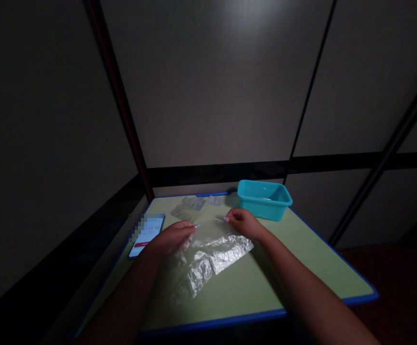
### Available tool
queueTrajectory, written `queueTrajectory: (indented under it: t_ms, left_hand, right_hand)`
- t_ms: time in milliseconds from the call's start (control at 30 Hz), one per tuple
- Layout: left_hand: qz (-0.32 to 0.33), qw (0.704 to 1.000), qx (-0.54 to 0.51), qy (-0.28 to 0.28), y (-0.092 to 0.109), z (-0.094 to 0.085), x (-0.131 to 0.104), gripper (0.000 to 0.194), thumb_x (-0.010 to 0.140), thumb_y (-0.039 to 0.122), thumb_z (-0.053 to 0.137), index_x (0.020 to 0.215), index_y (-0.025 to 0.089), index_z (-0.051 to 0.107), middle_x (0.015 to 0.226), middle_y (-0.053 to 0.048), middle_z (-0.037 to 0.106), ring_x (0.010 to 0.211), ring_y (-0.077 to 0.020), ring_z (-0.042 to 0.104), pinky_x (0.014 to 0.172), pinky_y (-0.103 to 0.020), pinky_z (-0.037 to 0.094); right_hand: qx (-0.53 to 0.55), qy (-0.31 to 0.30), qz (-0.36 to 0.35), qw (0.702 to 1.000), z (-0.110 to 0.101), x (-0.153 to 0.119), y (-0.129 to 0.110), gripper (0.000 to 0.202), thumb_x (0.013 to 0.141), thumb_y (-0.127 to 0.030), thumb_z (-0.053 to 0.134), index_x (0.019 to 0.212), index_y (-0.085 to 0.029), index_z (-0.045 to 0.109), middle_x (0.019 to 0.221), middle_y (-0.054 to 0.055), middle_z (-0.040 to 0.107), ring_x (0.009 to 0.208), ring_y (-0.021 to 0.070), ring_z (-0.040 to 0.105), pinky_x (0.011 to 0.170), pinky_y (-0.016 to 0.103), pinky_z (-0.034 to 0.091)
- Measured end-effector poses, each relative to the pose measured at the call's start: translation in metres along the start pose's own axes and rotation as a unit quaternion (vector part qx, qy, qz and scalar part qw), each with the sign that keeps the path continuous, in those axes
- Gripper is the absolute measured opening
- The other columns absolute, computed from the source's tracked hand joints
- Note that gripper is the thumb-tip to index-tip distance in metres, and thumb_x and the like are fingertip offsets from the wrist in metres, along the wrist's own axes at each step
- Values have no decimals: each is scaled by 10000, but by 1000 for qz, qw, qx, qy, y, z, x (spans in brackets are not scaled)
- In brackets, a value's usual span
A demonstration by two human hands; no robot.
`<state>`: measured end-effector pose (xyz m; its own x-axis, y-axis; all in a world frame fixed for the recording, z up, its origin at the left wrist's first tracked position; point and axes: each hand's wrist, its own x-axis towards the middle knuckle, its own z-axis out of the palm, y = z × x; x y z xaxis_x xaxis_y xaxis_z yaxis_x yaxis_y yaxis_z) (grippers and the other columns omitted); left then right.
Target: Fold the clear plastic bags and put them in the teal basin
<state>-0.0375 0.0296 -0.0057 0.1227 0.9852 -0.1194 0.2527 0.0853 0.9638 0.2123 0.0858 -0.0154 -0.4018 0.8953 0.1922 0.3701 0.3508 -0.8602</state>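
Note:
A clear, crinkled plastic bag (217,256) stretches between my two hands above the table. My left hand (174,235) pinches its upper left edge between thumb and fingers. With fingers curled, my right hand (242,222) grips the upper right edge. The bag's lower part hangs toward me, shiny and wrinkled, close to the tabletop. I cannot make out anything inside it. Beyond my left hand, more clear plastic bags (190,206) lie flat near the back of the table.
A turquoise plastic basin (264,201) stands at the back right of the table, just past my right hand. At the left edge lies a phone (151,232) with a lit screen. The pale green table (251,294) has a blue rim. Panelled walls rise behind and to the left.

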Motion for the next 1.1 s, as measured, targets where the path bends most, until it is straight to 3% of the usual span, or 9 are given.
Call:
queueTrajectory:
  t_ms: [133,333,433,567,667,767,933,1000,1100]
  left_hand:
    - [16,998,51,30,6,-3,1,369,600,487,704,643,155,549,507,46,510,435,-88,435,431,-199,285]
    - [212,960,-55,176,19,-9,4,335,714,465,609,879,184,529,658,42,543,565,-106,529,540,-212,408]
    - [235,942,0,239,12,-7,10,301,756,451,554,896,186,525,822,-15,588,752,-158,586,669,-273,467]
    - [287,899,186,274,4,2,11,255,789,369,534,972,192,543,1016,-70,580,997,-223,542,892,-383,428]
    - [339,865,280,241,6,14,1,247,785,304,546,1005,194,554,1085,-83,563,1083,-236,503,976,-394,378]
    - [353,872,320,114,7,30,-10,299,829,306,513,1101,186,542,1174,-98,559,1129,-219,497,994,-366,374]
    - [272,863,421,-72,-4,44,-13,471,855,376,513,1297,228,450,1376,-101,459,1271,-241,399,1069,-460,244]
    - [227,851,466,-85,-8,43,-12,470,863,418,496,1298,245,456,1397,-100,436,1294,-262,370,1070,-524,189]
    - [171,830,529,-33,-11,37,-10,496,861,471,477,1295,231,473,1403,-121,422,1298,-290,359,1053,-532,207]
  right_hand:
    - [-91,44,-25,995,1,1,2,221,751,-363,571,654,-168,532,540,-29,486,516,96,421,479,205,277]
    - [102,118,-46,987,-8,4,0,367,754,-555,536,736,-190,503,518,-62,400,451,92,352,441,208,269]
    - [-101,96,22,990,-11,5,6,284,810,-448,513,722,-179,536,549,-18,495,493,116,432,477,221,289]
    - [-359,29,80,929,-6,1,8,132,813,-218,512,747,-170,616,738,70,651,651,160,557,548,241,300]
    - [-373,10,78,925,-1,-3,3,138,809,-187,501,781,-179,636,787,79,676,692,165,582,556,242,294]
    - [-402,1,83,912,1,-4,-1,182,842,-215,463,837,-186,643,827,82,688,706,163,593,552,242,291]
    - [-417,16,97,904,-1,-5,-1,215,872,-246,435,890,-181,639,852,98,691,706,170,595,552,248,297]
    - [-411,22,100,906,-2,-5,0,201,867,-233,451,869,-172,642,845,99,688,702,166,592,551,244,297]
    - [-372,15,111,921,-3,-4,0,185,864,-247,486,832,-155,642,776,82,674,642,138,570,528,224,293]
